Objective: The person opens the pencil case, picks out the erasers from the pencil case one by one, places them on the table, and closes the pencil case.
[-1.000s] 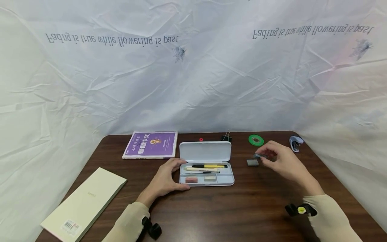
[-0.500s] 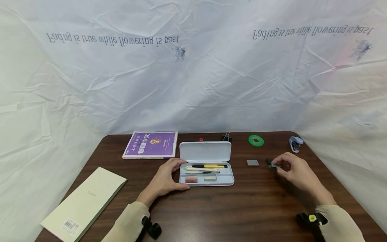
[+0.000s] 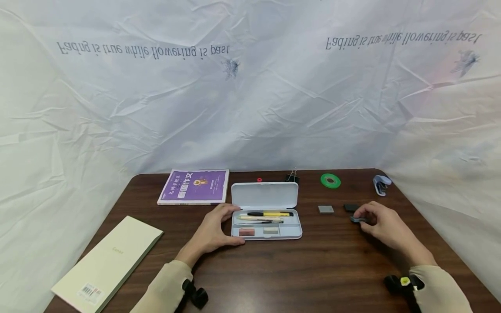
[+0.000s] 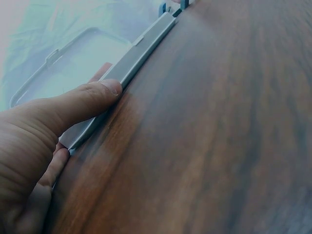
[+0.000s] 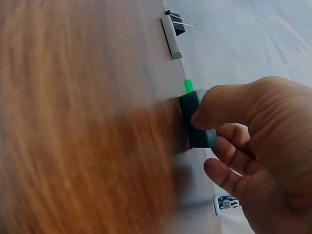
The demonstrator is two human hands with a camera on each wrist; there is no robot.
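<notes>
My left hand (image 3: 213, 230) grips the left end of an open pale-blue pencil case (image 3: 291, 232), thumb at its front edge and fingers at the back. In the left wrist view the thumb (image 4: 102, 92) lies along the case's front wall. Inside the case are a yellow-and-black pen (image 3: 274, 214), other slim pens, a red block (image 3: 246, 232) and a whitish block (image 3: 270, 230). My right hand (image 3: 385, 226) pinches a blue-grey eraser-like block (image 5: 197, 122) low over the table. Behind it lies a black block (image 3: 350, 208), with a grey block (image 3: 325, 209) to its left.
A purple book (image 3: 195, 187) lies at the back left, a cream box-like notebook (image 3: 109, 261) at the front left. Along the back are a small red ring (image 3: 259, 179), a black binder clip (image 3: 292, 177), a green tape roll (image 3: 330, 181) and a pale-blue stapler (image 3: 381, 184).
My right hand has moved right and towards me with the blue-grey block, away from the grey block. The black block now shows beside it. My left hand has stayed on the pencil case.
</notes>
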